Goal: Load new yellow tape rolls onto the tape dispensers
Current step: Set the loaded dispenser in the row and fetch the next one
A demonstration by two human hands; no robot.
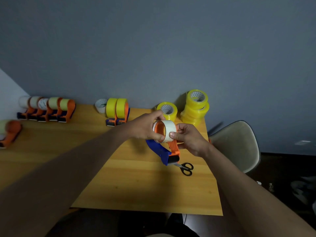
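Both hands work above the right part of the wooden worktop (119, 168). The left hand (145, 126) grips the pale, nearly used-up roll (168, 129) seated on the orange hub of the held dispenser (166, 151), fingers curled over its top and thumb at its lower edge. The right hand (189, 139) pinches the roll's right edge with the thumb while its fingers curl around the orange side of the dispenser. The dispenser's blue handle and black cutter end point down toward the near edge, raised above the scissors (186, 168) lying flat on the worktop. New yellow tape rolls stand at the far right corner against the wall: a single roll (168, 110) just behind the hands, and a stack of rolls (195, 108) beside it. Two loaded dispensers (118, 111) with yellow rolls stand at the far centre, a white core (100, 106) just left of them. A row of dispensers (47, 109) with pale rolls lines the far left, and one more dispenser (10, 132) lies at the left edge. A chair (237, 144) stands right of the worktop.
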